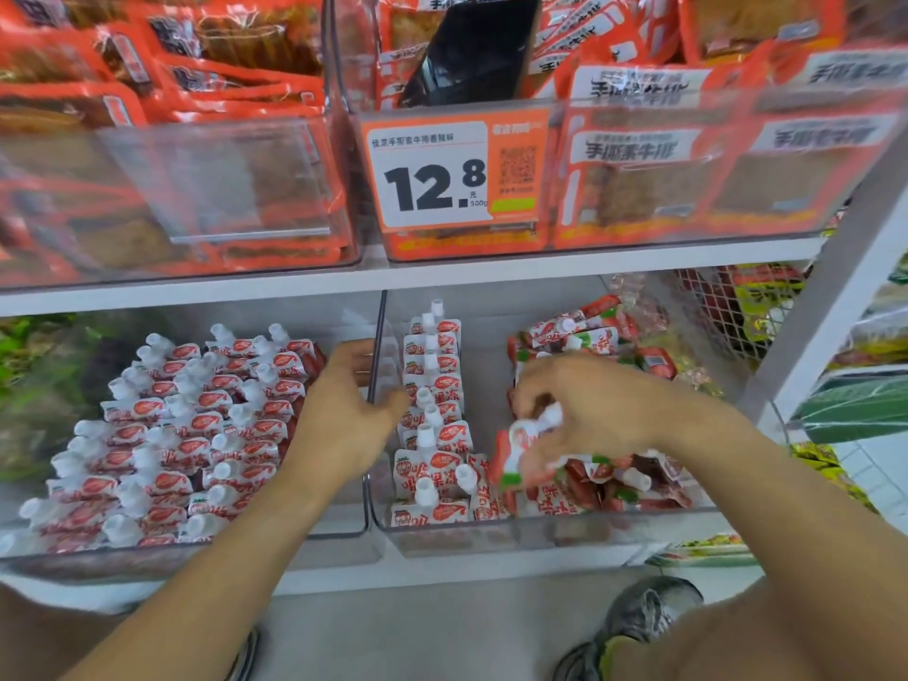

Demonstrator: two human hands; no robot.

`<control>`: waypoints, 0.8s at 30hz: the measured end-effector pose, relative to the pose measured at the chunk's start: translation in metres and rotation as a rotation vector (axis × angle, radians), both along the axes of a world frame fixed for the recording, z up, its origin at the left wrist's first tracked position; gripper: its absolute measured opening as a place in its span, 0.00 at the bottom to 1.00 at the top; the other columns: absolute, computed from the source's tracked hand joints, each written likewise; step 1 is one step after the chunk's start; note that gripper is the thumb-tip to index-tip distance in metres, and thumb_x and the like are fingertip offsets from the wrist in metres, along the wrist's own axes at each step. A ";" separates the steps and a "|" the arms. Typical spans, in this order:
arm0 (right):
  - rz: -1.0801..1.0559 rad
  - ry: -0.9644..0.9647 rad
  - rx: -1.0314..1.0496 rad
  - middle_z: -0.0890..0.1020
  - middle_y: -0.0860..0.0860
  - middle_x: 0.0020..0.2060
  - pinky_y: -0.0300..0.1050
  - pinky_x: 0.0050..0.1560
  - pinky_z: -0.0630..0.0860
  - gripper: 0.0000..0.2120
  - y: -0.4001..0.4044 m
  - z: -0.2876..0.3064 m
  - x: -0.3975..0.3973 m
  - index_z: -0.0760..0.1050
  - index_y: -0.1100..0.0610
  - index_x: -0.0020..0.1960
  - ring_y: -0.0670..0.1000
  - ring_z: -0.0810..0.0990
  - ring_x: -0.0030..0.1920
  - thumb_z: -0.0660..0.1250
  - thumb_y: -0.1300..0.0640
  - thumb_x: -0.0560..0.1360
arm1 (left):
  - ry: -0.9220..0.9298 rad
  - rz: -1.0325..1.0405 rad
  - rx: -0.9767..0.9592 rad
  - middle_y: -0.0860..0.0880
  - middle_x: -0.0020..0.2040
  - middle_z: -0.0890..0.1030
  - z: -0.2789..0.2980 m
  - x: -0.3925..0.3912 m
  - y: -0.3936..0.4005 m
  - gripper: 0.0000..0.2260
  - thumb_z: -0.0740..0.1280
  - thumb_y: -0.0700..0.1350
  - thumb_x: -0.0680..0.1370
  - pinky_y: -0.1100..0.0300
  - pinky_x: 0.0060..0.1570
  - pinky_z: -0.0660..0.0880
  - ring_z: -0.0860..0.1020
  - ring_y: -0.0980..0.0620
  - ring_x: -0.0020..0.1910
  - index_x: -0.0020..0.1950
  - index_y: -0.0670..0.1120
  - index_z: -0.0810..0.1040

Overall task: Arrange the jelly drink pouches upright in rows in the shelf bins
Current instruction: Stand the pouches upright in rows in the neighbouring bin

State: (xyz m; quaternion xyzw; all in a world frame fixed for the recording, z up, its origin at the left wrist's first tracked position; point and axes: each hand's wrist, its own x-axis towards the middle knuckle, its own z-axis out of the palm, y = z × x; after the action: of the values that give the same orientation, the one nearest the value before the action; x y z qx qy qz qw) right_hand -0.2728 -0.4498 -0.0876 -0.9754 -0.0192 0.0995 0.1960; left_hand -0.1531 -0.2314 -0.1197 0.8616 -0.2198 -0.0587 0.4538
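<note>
Two clear shelf bins sit side by side on the lower shelf. The left bin (339,535) is packed with upright red-and-white jelly pouches (196,425) in rows. In the right bin (540,525), one upright row (432,385) stands along the left wall, and loose pouches (614,479) lie in a heap to the right. My right hand (584,410) grips one pouch (525,444) by its top above the heap. My left hand (349,410) hovers over the divider between the bins, fingers relaxed, thumb near the upright row.
Above, clear bins hold orange snack packs (196,140), a black phone (471,51) and a 12.8 price tag (442,174). A white shelf post (825,307) rises at the right with other goods behind it. My shoes (638,626) stand on the floor below.
</note>
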 end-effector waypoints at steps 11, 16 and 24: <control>-0.641 -0.304 0.600 0.79 0.54 0.46 0.55 0.54 0.80 0.12 -0.024 -0.034 0.064 0.77 0.59 0.52 0.58 0.83 0.52 0.70 0.51 0.76 | -0.490 -0.368 0.458 0.44 0.63 0.77 0.021 0.052 -0.068 0.25 0.72 0.49 0.72 0.53 0.63 0.71 0.74 0.44 0.63 0.66 0.44 0.73; -0.741 -0.344 0.374 0.80 0.57 0.60 0.40 0.56 0.71 0.18 -0.027 -0.037 0.082 0.75 0.61 0.64 0.57 0.78 0.61 0.67 0.52 0.79 | -0.465 -0.509 0.833 0.44 0.67 0.74 0.016 0.090 -0.114 0.36 0.76 0.56 0.68 0.54 0.62 0.71 0.73 0.44 0.65 0.70 0.42 0.68; -0.659 -0.412 0.226 0.83 0.58 0.50 0.39 0.47 0.70 0.12 -0.025 -0.040 0.094 0.80 0.60 0.54 0.58 0.80 0.54 0.71 0.54 0.74 | -0.434 -0.625 1.129 0.42 0.50 0.82 0.014 0.099 -0.114 0.26 0.73 0.62 0.68 0.49 0.48 0.78 0.80 0.42 0.49 0.52 0.41 0.82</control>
State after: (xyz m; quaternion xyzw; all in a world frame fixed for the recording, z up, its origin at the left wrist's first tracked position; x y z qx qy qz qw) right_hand -0.1786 -0.4748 -0.1273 -0.9010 0.2449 -0.1689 0.3157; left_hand -0.0542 -0.3452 -0.1057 0.8547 -0.4801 -0.1185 -0.1578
